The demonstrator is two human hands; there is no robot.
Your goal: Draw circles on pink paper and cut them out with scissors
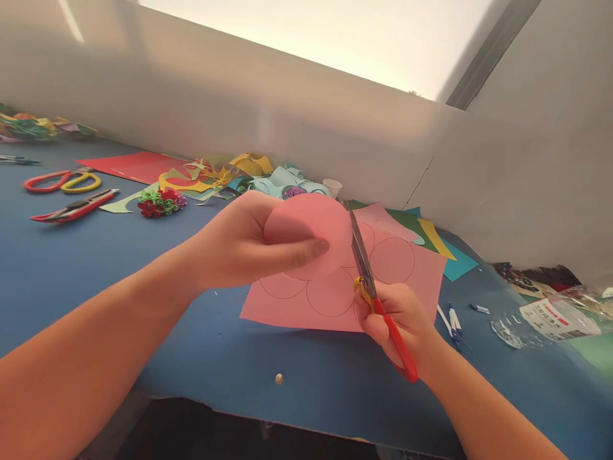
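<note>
A round piece of pink paper (311, 220) is pinched between the thumb and fingers of my left hand (249, 239). My right hand (400, 313) grips red-and-yellow-handled scissors (364, 255), their blades pointing up and away beside the right edge of the round paper. Whether the blades touch the paper I cannot tell. Beneath both hands lies a pink sheet (421, 284) with several drawn circles, partly hidden by my hands and the round piece.
On the blue table (201, 358) at left are a second pair of scissors (62, 182), red-handled pliers (74, 207) and a curled-paper flower cluster (161, 201). Paper scraps (287, 182) pile along the wall. Pens (450, 322) and a plastic bottle (546, 319) lie right. A small bead (279, 379) sits near the front edge.
</note>
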